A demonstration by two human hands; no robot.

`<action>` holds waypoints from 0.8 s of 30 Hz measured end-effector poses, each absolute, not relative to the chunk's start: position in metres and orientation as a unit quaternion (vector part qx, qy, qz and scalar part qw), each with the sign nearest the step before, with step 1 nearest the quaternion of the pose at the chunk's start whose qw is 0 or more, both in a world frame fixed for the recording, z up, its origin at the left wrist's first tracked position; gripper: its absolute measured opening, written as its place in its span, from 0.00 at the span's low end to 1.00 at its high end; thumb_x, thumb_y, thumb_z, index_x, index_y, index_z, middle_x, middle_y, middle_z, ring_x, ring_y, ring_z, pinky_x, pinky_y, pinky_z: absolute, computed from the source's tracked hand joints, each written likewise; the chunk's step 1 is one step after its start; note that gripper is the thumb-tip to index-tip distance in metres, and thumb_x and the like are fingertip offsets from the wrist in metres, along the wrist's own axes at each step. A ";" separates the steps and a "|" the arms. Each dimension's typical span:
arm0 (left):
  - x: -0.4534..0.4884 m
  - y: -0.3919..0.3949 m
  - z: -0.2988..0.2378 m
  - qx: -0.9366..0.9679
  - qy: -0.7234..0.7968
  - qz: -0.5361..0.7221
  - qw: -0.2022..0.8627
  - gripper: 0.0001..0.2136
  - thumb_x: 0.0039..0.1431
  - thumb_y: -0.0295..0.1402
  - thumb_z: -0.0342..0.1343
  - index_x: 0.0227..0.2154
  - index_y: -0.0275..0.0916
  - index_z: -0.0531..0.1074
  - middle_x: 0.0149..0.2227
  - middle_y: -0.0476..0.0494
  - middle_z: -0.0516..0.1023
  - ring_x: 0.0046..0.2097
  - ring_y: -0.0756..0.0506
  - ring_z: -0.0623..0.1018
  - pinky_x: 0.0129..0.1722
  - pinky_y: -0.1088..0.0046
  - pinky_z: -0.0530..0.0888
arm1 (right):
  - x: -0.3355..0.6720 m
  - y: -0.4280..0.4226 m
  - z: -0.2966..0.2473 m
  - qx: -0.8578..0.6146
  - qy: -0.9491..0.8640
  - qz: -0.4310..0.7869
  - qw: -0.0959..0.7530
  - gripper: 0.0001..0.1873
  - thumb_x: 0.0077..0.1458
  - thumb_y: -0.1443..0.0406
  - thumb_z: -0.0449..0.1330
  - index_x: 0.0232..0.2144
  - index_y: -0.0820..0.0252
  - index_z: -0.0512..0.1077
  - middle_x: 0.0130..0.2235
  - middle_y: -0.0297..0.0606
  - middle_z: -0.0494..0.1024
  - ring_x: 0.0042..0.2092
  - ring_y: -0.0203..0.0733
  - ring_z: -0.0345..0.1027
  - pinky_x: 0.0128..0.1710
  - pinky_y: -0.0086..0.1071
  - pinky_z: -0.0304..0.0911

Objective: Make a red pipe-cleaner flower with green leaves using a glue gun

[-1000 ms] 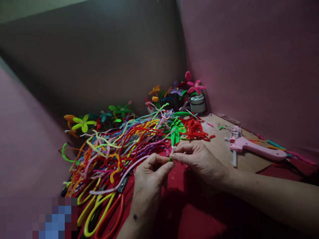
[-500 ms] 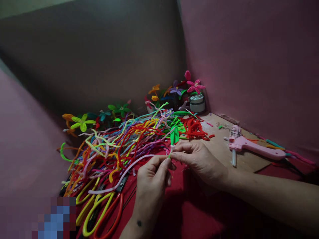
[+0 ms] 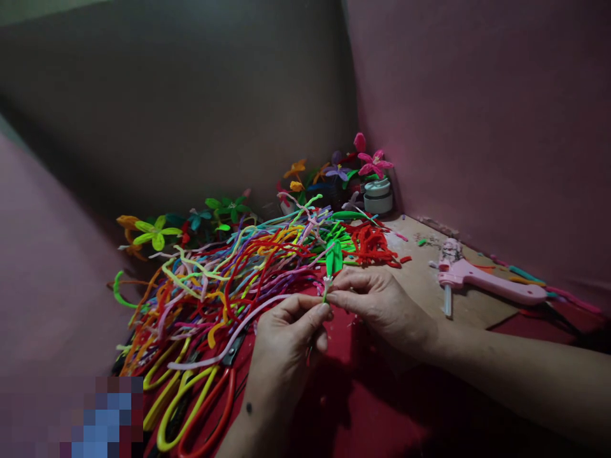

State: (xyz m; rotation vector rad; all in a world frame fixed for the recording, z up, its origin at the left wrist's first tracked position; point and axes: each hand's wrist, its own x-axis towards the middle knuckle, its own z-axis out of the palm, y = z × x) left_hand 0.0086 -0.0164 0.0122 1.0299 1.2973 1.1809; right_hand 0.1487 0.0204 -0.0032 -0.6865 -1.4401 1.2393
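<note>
My left hand (image 3: 286,334) and my right hand (image 3: 382,305) meet fingertip to fingertip above a red cloth (image 3: 372,407). Both pinch the lower end of a small green pipe-cleaner piece (image 3: 333,259) that stands upright between them, with a tiny whitish tuft at its base. Just behind the hands spreads a big tangle of coloured pipe cleaners (image 3: 229,267). A pale pink pipe cleaner (image 3: 224,346) runs from under my left hand towards the lower left.
Scissors with yellow and red handles (image 3: 191,407) lie at the lower left. A pink glue gun (image 3: 482,283) rests on the board at the right. Finished pipe-cleaner flowers (image 3: 157,232) line the back wall, and a pink flower (image 3: 372,164) stands in a grey pot in the corner.
The hands have stayed pinched together on the green piece, with my left fingers shifting slightly at its base. The view has drifted a little.
</note>
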 end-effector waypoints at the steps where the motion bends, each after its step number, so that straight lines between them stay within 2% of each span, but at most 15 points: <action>1: 0.008 -0.015 0.013 0.416 0.537 0.485 0.550 0.09 0.44 0.33 0.62 0.26 0.34 0.73 0.11 0.52 0.66 0.13 0.56 0.61 0.12 0.83 0.55 | 0.149 0.020 -0.003 -0.288 -0.607 0.516 0.532 0.08 0.48 0.69 0.60 0.19 0.61 0.74 0.26 0.33 0.72 0.31 0.35 0.64 0.35 0.30 0.57; 4: 0.006 -0.013 0.013 0.398 0.516 0.466 0.599 0.11 0.43 0.33 0.63 0.30 0.33 0.73 0.10 0.53 0.65 0.12 0.56 0.59 0.11 0.83 0.54 | 0.150 0.020 -0.003 -0.281 -0.616 0.510 0.530 0.08 0.48 0.70 0.60 0.19 0.61 0.74 0.25 0.33 0.72 0.31 0.34 0.65 0.35 0.30 0.58; 11: 0.004 -0.014 0.009 0.411 0.496 0.466 0.607 0.09 0.48 0.33 0.60 0.23 0.32 0.72 0.10 0.54 0.63 0.13 0.58 0.59 0.13 0.84 0.53 | 0.150 0.018 -0.002 -0.282 -0.632 0.493 0.528 0.10 0.49 0.70 0.59 0.18 0.61 0.74 0.26 0.34 0.72 0.32 0.34 0.65 0.36 0.30 0.58; 17: 0.004 -0.014 0.008 0.424 0.423 0.494 0.630 0.07 0.51 0.32 0.58 0.24 0.33 0.70 0.21 0.50 0.73 0.13 0.59 0.61 0.12 0.83 0.55 | 0.149 0.023 -0.006 -0.250 -0.530 0.628 0.512 0.02 0.43 0.68 0.64 0.23 0.62 0.76 0.26 0.32 0.72 0.30 0.32 0.62 0.34 0.30 0.56; 24: 0.002 -0.013 0.006 0.386 0.360 0.476 0.703 0.08 0.49 0.31 0.60 0.21 0.30 0.71 0.16 0.50 0.70 0.11 0.60 0.59 0.11 0.85 0.57 | 0.150 0.024 -0.007 -0.236 -0.481 0.709 0.460 0.06 0.41 0.66 0.67 0.27 0.61 0.77 0.25 0.32 0.73 0.27 0.31 0.60 0.31 0.29 0.53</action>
